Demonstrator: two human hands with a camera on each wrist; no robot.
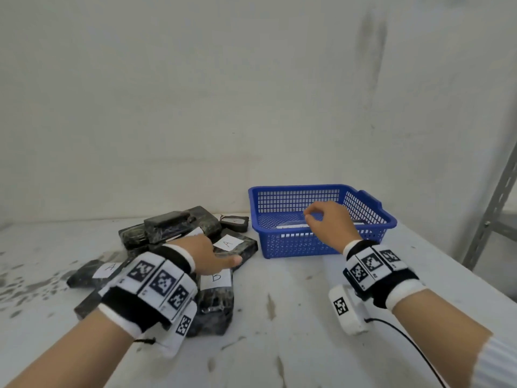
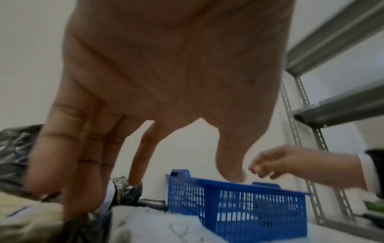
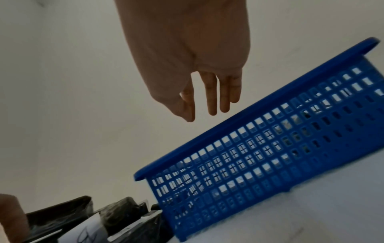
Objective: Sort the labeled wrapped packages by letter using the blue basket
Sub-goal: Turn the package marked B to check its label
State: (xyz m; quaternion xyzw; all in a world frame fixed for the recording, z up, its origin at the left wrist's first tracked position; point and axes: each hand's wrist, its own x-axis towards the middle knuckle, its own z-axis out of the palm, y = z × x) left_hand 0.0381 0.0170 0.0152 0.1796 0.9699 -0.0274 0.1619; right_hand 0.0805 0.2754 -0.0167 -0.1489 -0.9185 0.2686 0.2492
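Several dark wrapped packages with white letter labels lie heaped at the left of the table. One marked A (image 1: 233, 245) lies nearest the blue basket (image 1: 372, 211), one marked B (image 1: 215, 298) in front, another A (image 1: 92, 271) at the far left. My left hand (image 1: 221, 259) reaches over the heap with straight fingers (image 2: 83, 189) touching the wrapping. My right hand (image 1: 321, 217) hovers over the basket's front wall, its fingers (image 3: 212, 102) relaxed and empty. Inside the basket (image 3: 270, 148) lies a labelled package (image 1: 291, 226), its letter hidden.
The white stained table (image 1: 307, 317) runs to a wall right behind the basket and heap. A grey metal shelf rack (image 1: 492, 208) stands off the table's right edge. A small dark package (image 1: 235, 223) lies between heap and basket.
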